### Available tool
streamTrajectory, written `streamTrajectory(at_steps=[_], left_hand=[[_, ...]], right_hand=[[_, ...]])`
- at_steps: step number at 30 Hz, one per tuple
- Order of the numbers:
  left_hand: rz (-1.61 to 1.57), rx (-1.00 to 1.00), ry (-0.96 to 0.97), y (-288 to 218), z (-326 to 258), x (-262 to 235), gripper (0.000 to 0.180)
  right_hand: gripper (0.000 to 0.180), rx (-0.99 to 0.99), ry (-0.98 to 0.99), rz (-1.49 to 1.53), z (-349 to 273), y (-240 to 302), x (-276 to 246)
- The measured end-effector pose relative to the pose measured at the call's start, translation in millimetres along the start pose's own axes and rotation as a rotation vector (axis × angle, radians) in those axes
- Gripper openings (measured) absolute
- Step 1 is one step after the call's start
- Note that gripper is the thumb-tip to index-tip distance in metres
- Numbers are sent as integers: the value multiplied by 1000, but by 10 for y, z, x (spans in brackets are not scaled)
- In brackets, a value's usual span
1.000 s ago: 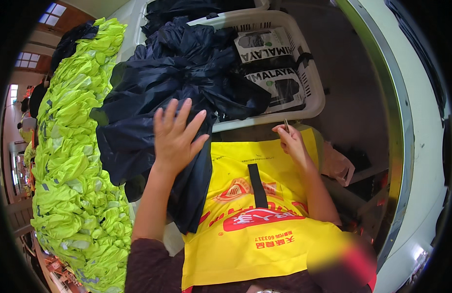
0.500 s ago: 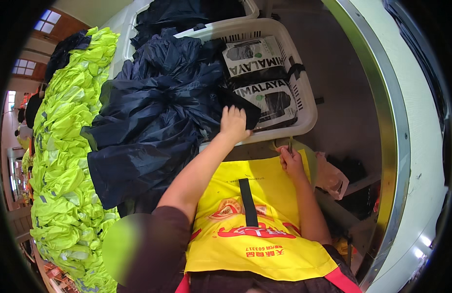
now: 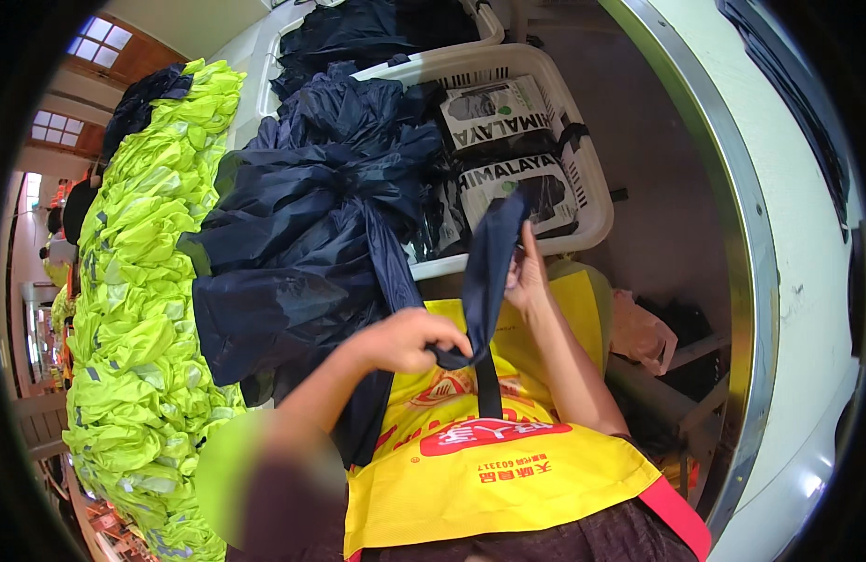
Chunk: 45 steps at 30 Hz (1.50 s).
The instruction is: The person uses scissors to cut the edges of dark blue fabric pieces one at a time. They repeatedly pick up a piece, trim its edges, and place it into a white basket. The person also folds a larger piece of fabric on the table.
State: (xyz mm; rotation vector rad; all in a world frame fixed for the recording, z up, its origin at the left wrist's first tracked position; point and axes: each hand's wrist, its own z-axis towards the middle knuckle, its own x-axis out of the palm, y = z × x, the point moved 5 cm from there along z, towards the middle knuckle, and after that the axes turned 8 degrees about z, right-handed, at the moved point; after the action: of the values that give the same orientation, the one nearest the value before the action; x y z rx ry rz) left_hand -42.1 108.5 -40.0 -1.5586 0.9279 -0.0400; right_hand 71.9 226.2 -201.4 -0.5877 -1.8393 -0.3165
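Observation:
My left hand (image 3: pixel 410 339) grips the lower end of a dark navy fabric strap (image 3: pixel 489 272) above a yellow bag (image 3: pixel 480 468) lying across my lap. My right hand (image 3: pixel 527 276) pinches the same strap higher up, so it stretches upright between both hands. The yellow bag has red print and a black strip down its middle. A big heap of navy garments (image 3: pixel 302 244) lies just left of my hands.
A white plastic basket (image 3: pixel 597 201) beyond my hands holds packaged black items in clear wrappers. A second basket (image 3: pixel 484 23) behind it holds more dark cloth. A tall stack of fluorescent yellow vests (image 3: pixel 143 309) fills the left. A metal-edged pale surface (image 3: pixel 733 206) curves along the right.
My left hand came back from the basket to my lap, drawing a navy strap with it. My right hand rose from the yellow bag's edge and took the strap's upper part.

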Motion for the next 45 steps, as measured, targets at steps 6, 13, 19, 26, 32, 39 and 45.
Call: streamTrajectory(at_steps=[6,13,19,26,32,39,45], left_hand=[[138,-271,-57,432,-135,727,30],[7,-814,-726,1074,122,582,72],[-41,-504,-997,1238,51,615,42],[618,183,-860,36,-247,834,29],[808,295,-828,-75,-226,931,16],[468,231,-841,-424,-292,738,21],[305,152,-1049,-1273,-139,114,43]], right_hand=[[29,-170,-142,-518,-188,-359,778],[20,-114,-430,-1000,-424,-503,98],[26,-126,-464,-746,-924,-275,-3],[38,-213,-199,-234,-1085,200,569],[21,-362,-410,-809,-1420,330,955],[10,-515,-159,-908,-1535,138,1136],[11,-606,-44,-1098,-1510,-288,1315]])
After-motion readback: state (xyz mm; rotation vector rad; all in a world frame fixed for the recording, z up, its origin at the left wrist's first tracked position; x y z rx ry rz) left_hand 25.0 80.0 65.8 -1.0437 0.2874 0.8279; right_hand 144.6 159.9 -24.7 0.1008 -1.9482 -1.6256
